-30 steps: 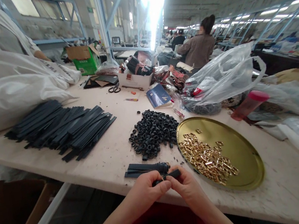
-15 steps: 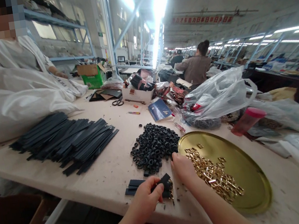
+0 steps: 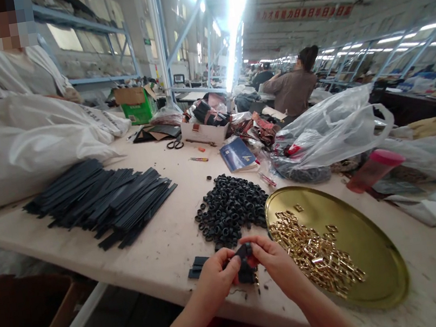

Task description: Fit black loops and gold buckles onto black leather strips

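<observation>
My left hand (image 3: 217, 277) pinches a short black strap (image 3: 243, 252) between thumb and fingers, its free end pointing up and right. At that end, the closed fingers of my right hand (image 3: 272, 259) grip what looks like a small black loop, mostly covered by the fingertips. Under my hands, more black straps (image 3: 194, 267) lie by the table's front edge, some with gold metal pieces at their right ends. Just beyond is a heap of small black loops (image 3: 232, 205). To the right, gold rectangular buckles (image 3: 317, 252) are piled on a round gold tray (image 3: 370, 233).
Long black strips (image 3: 104, 197) lie stacked at left beside a big white sack (image 3: 27, 148). Scissors (image 3: 175, 144), a blue booklet (image 3: 237, 155), plastic bags (image 3: 331, 130) and a pink-lidded container (image 3: 376, 168) sit farther back. A co-worker (image 3: 8, 74) stands at far left.
My right hand has moved left from the edge of the loop heap to the strap's end, meeting my left hand. The view has shifted slightly.
</observation>
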Demonstrator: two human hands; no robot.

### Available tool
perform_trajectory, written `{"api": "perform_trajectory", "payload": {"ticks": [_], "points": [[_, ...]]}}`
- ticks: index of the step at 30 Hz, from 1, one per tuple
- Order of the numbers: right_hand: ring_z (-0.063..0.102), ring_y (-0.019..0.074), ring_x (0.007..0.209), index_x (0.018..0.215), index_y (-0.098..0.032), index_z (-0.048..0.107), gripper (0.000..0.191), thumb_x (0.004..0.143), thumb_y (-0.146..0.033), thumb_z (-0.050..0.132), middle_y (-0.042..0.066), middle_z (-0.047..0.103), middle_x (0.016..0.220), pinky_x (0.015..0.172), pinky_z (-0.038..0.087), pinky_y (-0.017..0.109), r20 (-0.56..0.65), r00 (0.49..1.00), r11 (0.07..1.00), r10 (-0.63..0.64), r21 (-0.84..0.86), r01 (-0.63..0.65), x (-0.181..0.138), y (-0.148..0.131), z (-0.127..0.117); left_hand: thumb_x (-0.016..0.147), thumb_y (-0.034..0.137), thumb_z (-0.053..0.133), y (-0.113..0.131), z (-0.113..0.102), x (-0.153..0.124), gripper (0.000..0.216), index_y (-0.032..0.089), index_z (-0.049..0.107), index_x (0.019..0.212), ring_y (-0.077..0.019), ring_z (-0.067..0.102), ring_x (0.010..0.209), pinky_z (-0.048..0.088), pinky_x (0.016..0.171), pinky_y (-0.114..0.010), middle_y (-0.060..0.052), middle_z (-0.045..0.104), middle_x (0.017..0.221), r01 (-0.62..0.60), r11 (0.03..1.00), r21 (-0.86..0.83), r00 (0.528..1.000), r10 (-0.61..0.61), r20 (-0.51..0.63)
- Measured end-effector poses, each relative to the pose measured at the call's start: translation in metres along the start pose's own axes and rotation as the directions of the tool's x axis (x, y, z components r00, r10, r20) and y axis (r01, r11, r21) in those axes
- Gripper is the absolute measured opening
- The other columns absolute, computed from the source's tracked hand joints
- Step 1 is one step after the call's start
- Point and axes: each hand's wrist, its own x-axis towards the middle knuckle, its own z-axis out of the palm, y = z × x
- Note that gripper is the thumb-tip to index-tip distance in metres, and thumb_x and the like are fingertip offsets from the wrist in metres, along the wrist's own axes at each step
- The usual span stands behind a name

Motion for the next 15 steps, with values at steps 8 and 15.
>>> {"api": "perform_trajectory", "payload": {"ticks": [8,15], "points": [[0.042,0.0078,0.038,0.077,-0.017,0.054,0.037,0.074,-0.053,0.049,-0.005,0.052,0.048,0.039,0.032,0.021,0.01,1.0,0.996,-0.009,-0.085,0.01,-0.005,0.013,0.0,0.076,0.03,0.042,0.003,-0.008,-0.009,0.021,0.016,0.053,0.066,-0.0074,0.039,0.044,0.029,0.046,-0.018,0.007,0.045,0.046,-0.009,0.983,0.185,0.998,-0.003,0.064],[0.046,0.0096,0.05,0.074,-0.017,0.056,0.031,0.067,-0.046,0.063,-0.001,0.057,0.059,0.049,0.037,0.023,0.018,1.0,1.0,0.025,0.005,-0.025,-0.021,0.01,-0.007,0.076,0.033,0.042,0.004,0.0,-0.01,0.022,0.016,0.053,0.067,-0.0084,0.042,0.045,0.03,0.047,-0.018,0.006,0.045,0.046,-0.029,0.98,0.195,0.991,0.003,0.132]]}}
